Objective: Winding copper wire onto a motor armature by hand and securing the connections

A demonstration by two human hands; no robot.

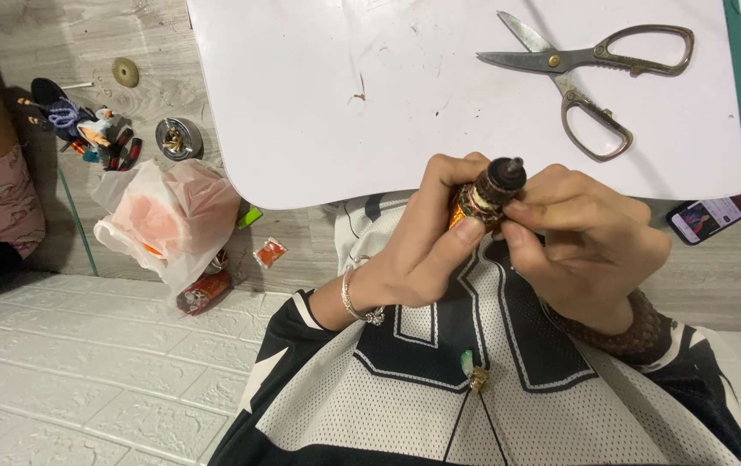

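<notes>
since both hands are wrapped round it, you only get a partial look at the little motor rotor (491, 192): a small dark cylinder with coppery windings, a black cap and a short metal shaft poking out the top. it's held up in the air just off the near edge of the white counter (318, 112), above the person's lap, not resting on anything.

left hand (422, 250) is closed on it from the left, thumb pressed along the near side and fingers curled behind. right hand (590, 250) is closed on it from the right, fingertips pinching the upper part near the cap. so the hands are together, both clamped on the same piece.

my guess on handling: light, rigid, metal core so it won't squash, but the thin winding wire looks like the delicate bit, easy to nick or snag. the round body could roll in the fingers, so gripping the solid core or the cap seems safer than the wire or the thin shaft.

other stuff around: scissors (590, 73) lying on the far right of the counter, well apart from the hands, a green ruler (740, 73) at the right edge, a phone (724, 211) on the floor right, a plastic bag (167, 220) on the floor left.
</notes>
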